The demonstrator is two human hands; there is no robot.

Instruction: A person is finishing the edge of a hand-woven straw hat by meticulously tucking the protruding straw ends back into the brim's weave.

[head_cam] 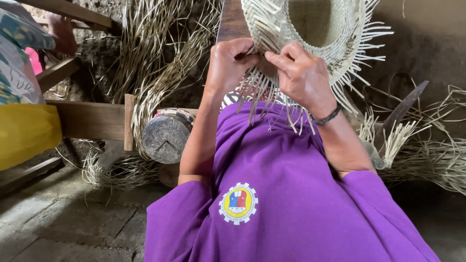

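Half-woven straw hat [310,29], hollow crown showing nothing inside. Left hand [228,65], right hand [301,75] each grip pinched on loose brim strands [262,94], hat just above grip.

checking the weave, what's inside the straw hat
The woven straw hat shows only a bare, shadowed hollow; its deepest part is cut off by the frame. Both hands grip its fringed brim.

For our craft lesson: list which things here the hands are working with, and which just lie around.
In use: woven straw hat, its loose strips, left hand, right hand.

Lying about: round wooden block, straw bundles, knife, yellow cloth.
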